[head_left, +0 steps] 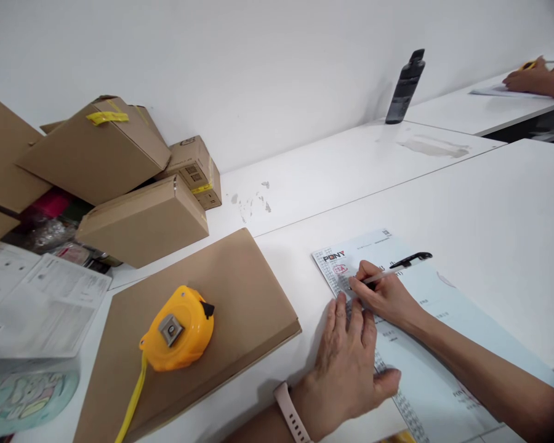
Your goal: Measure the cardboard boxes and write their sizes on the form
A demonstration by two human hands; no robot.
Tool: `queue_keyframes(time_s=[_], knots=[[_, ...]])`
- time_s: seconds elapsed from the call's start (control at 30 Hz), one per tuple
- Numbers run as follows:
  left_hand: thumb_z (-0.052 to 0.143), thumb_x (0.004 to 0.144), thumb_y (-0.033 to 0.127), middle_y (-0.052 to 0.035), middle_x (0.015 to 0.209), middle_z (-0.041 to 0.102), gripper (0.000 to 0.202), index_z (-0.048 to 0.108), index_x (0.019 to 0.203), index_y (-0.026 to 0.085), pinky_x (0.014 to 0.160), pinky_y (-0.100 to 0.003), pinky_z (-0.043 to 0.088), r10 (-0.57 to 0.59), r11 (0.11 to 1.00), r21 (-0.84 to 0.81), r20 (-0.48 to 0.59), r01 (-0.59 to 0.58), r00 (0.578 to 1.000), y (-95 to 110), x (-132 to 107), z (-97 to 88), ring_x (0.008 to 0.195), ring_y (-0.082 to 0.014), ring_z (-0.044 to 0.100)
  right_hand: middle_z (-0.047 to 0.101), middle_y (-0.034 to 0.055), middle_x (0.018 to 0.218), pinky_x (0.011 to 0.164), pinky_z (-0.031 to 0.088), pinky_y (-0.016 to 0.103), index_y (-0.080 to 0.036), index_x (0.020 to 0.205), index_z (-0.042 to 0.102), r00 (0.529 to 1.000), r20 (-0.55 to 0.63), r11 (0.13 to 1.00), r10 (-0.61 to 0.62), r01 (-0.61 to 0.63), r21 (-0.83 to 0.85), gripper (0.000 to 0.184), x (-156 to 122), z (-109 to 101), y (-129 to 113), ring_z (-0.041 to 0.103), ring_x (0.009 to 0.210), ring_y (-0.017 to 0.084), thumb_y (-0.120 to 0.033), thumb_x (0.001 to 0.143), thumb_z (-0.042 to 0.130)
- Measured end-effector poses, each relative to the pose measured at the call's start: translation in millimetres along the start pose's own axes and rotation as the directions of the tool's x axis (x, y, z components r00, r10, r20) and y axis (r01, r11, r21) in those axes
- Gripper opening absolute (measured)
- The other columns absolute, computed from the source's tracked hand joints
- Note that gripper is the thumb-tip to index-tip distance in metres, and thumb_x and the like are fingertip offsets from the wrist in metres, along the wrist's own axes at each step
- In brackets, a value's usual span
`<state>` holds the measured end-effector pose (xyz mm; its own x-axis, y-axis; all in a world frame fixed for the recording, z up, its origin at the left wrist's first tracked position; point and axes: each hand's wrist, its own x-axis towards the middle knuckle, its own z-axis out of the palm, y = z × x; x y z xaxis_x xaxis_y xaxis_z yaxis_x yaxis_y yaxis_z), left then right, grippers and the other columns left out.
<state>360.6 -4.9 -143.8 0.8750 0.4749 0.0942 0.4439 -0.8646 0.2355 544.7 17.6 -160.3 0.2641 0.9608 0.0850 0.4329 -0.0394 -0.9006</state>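
Observation:
Between the fingers of my right hand point(388, 298) is a pen point(410, 261) with a black clip, its tip down at the upper left part of a pale blue printed sheet point(425, 326). "PONY" is printed in that sheet's top corner. My left hand point(346, 363) lies flat with fingers stretched over the sheet's left edge, just below the right hand. To the left, a yellow tape measure point(189, 344) with a yellow wrist strap rests on a flat cardboard box point(253, 289). What the pen tip marks is too small to read.
Several cardboard boxes point(106, 147) are piled at the left against the wall, with papers point(41, 301) and a pale green patterned item point(32, 394) nearer. A dark bottle point(404, 89) stands at the back. At the far right, another person's hands point(530, 79) are over a paper.

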Motion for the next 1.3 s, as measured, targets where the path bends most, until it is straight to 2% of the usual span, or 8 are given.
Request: queue_keyframes(time_s=[0.4,1.13,1.3], knots=[[0.034,0.103,0.060,-0.0253,0.162,0.036,0.078,0.035,0.154,0.001,0.127,-0.051,0.026,-0.004,1.000,-0.009,0.030,0.004,1.000,-0.9,0.4,-4.2,0.155,-0.0410,0.019,0.040,-0.0062,0.056,0.048,0.030,0.028,-0.025,0.065,0.043,0.999,-0.043,1.000,0.020,-0.020,-0.011,0.032,-0.6,-1.7,-4.1,0.034,0.051,0.012,-0.038,0.089,0.060],[0.032,0.103,0.060,-0.0259,0.164,0.033,0.079,0.031,0.156,0.001,0.127,-0.051,0.026,-0.002,1.000,0.012,0.034,0.002,0.999,-0.6,0.0,-4.2,0.155,-0.0407,0.018,0.040,-0.0059,0.055,0.048,0.030,0.028,-0.025,0.064,0.042,0.999,-0.032,0.999,0.012,-0.012,-0.029,0.031,1.1,-1.7,-7.5,0.034,0.051,0.012,-0.037,0.086,0.061],[0.034,0.103,0.060,-0.0258,0.163,0.035,0.079,0.033,0.155,0.000,0.127,-0.052,0.025,-0.003,1.000,-0.007,0.029,0.003,1.000,-0.5,0.7,-3.5,0.155,-0.0412,0.019,0.039,-0.0058,0.053,0.048,0.030,0.028,-0.025,0.062,0.042,0.999,-0.037,0.999,0.013,-0.014,-0.031,0.033,1.1,-2.2,-8.6,0.034,0.050,0.012,-0.040,0.085,0.061]])
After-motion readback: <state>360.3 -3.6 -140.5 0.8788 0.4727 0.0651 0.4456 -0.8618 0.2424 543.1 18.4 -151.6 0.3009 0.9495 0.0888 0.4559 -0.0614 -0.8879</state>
